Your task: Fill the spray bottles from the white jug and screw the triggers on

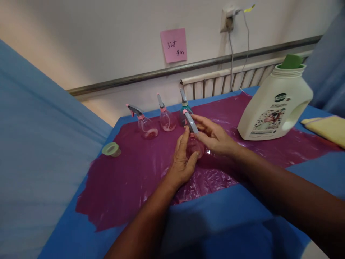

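Cupping a spray bottle with, perhaps, pink liquid inside.

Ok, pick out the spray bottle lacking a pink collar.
The teal bottle, partly hidden behind the held bottle; that one and the two leftmost bottles have pink collars.

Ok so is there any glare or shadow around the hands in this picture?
Head view: bright glints on the purple plastic sheet, strong below the right hand, beside the spray bottle; head view, bottom: dark shadow over the blue cover; head view, top: the pink note's writing looks soft.
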Tool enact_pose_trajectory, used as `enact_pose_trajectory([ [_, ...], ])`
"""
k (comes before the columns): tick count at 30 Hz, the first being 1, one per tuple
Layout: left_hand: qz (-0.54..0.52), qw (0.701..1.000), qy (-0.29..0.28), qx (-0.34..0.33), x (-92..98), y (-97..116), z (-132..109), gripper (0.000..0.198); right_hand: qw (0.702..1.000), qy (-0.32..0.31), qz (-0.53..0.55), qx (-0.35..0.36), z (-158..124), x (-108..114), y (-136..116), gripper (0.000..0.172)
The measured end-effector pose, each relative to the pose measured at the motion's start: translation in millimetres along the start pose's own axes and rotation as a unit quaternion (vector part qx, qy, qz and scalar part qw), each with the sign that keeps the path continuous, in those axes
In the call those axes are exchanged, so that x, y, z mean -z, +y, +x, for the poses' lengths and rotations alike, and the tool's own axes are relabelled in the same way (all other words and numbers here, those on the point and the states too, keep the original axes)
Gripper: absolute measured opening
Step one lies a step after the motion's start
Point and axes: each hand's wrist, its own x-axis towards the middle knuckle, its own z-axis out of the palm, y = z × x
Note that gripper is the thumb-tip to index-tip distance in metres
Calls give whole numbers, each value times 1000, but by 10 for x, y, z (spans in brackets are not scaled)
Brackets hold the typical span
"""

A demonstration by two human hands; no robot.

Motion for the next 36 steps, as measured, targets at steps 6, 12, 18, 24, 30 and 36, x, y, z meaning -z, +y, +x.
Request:
enact_pose_trajectory([
  [6, -2, 1000, 1, 5, 3, -30, -9, 95, 992, 70, -95, 32, 50, -26, 86, 62],
  [12, -15, 1000, 1, 14, -1, -24, 1, 96, 994, 72, -79, 36, 46, -91, 97, 74],
  [18, -19, 1000, 3, -4, -5, -14, 8, 96, 999, -3, -45, -3, -54, -7, 5, 75],
  [24, -22, 1000, 5, -16, -12, 1, 10, 98, 992, 72, -98, 36, -3, -39, 97, 70],
  [30, -13, 1000, 7, -16, -18, 29, 10, 101, 992, 47, -101, 56, -49, -75, 70, 71],
  [36, 9, 999, 6, -32, -27, 8, 6, 102, 981, 92, -166, 44, -81, -47, 49, 59],
])
